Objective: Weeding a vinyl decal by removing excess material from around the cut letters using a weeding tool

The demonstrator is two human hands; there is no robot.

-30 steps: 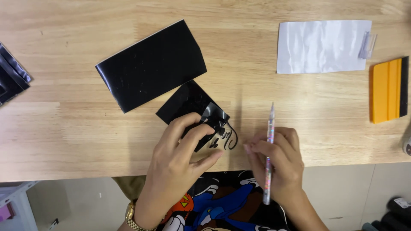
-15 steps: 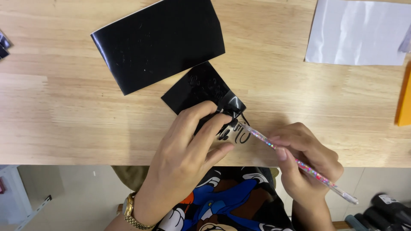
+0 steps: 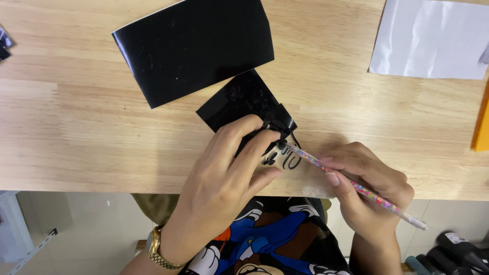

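— What is each hand doing?

— The left hand (image 3: 229, 173), at lower centre of the frame, lies flat with fingers pressing down on a small black sheet (image 3: 244, 102) on the table (image 3: 76, 127). The right hand (image 3: 369, 191), at lower right, is closed around a slim speckled pen (image 3: 351, 186), its tip meeting the sheet's peeled lower corner just beside the left fingertips.

— Where is that sheet?

— Centre frame, near the table's front edge. A bigger black sheet (image 3: 196, 46) lies just above it at upper centre; their corners look to touch. A white sheet (image 3: 433, 40) sits well apart, upper right.
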